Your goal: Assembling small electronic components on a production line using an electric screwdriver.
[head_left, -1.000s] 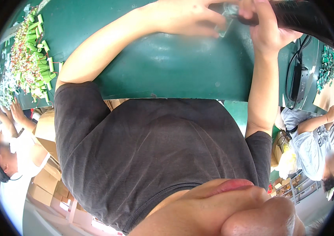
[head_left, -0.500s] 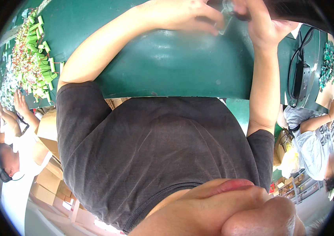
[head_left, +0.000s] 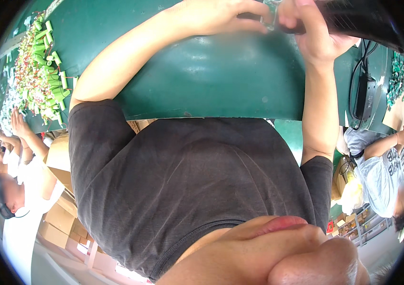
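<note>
Smooth deep-green tabletop (head_left: 187,80). Tabletop's left: bright-green cylinders (head_left: 55,90), thin red wires (head_left: 31,89). Over tabletop's far side: small transparent piece (head_left: 271,18). Tabletop's right: rectangular black adapter (head_left: 364,99). Tabletop's near side: plain charcoal T-shirt (head_left: 197,175).

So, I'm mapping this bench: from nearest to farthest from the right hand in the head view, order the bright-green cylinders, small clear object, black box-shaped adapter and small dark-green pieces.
1. Small clear object: just left of the right hand.
2. Black box-shaped adapter: right side.
3. Small dark-green pieces: farther right.
4. Bright-green cylinders: far left.
</note>
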